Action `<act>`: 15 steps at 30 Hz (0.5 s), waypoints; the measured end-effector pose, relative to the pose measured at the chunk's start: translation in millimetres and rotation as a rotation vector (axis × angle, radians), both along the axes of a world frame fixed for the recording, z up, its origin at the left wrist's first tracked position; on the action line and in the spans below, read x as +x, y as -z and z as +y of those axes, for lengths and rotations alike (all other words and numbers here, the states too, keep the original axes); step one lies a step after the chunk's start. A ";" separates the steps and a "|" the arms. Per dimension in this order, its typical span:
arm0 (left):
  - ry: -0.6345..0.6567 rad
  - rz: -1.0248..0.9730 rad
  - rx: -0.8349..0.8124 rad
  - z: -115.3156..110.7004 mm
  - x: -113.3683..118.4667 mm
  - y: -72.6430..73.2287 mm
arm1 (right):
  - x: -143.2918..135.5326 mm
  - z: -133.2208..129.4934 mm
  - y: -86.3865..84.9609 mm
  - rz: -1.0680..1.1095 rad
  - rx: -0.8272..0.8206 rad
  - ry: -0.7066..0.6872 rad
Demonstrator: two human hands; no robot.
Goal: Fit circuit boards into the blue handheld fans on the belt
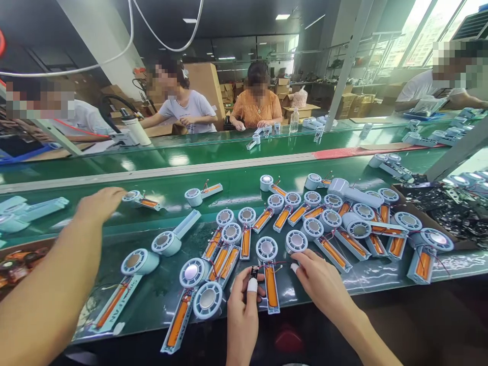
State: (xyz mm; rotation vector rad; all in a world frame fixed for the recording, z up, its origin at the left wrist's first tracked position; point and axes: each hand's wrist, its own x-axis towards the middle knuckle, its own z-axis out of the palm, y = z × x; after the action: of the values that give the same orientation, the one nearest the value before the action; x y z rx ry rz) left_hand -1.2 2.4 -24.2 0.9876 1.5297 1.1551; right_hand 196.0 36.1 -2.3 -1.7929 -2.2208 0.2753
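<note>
In front of me, my left hand [244, 297] pinches a small black circuit board [253, 273] between thumb and fingers, with a white cover on the thumb tip. Just to the right lies a light-blue handheld fan [267, 249], its handle open and an orange battery [272, 287] inside. Thin red wires stretch from the board past this fan towards my right hand [320, 279]. That hand's thumb and index finger are drawn together at the wire's end, close to another round fan head [296, 241]; its other fingers are curled and partly hidden.
Several open fans [284, 216] crowd the green bench. A carton of black circuit boards [446, 208] stands right, a box of orange parts [23, 267] left. Another person's arm [72, 264] reaches across from the left to a fan [141, 200]. Several people sit opposite.
</note>
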 end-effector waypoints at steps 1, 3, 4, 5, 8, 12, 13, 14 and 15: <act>0.006 -0.002 -0.002 0.0 0.0 0.6 | -0.2 0.5 -0.3 -0.009 -0.002 -0.007; 0.012 -0.007 -0.004 -0.1 0.0 1.4 | -0.9 0.0 -1.9 -0.020 -0.008 -0.026; 0.015 -0.005 -0.001 -0.1 0.2 1.5 | -0.8 -0.8 -3.1 -0.025 -0.010 -0.040; 0.017 -0.001 0.003 -0.2 0.5 1.3 | -0.1 -1.9 -4.7 -0.027 -0.011 -0.060; 0.022 0.009 0.012 -0.7 2.2 -0.1 | 4.4 -4.8 -10.0 0.017 -0.028 -0.125; 0.028 0.006 0.024 -0.9 4.2 -2.5 | 5.9 -3.1 -13.6 0.016 -0.041 -0.099; 0.028 0.007 0.026 -0.8 4.2 -2.9 | 4.3 -1.8 -13.7 -0.002 -0.039 -0.094; 0.026 0.012 0.026 -0.6 3.9 -3.2 | 2.1 -0.5 -13.7 -0.013 -0.039 -0.097; 0.023 0.018 0.023 -0.3 3.5 -3.4 | -0.3 0.8 -13.6 -0.016 -0.040 -0.104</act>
State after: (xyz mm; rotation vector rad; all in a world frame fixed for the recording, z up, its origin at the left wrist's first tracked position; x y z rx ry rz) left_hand 2.3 2.1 -20.8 1.0311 1.5189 1.1524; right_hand 195.7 36.8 11.3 -1.7078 -2.3395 0.3298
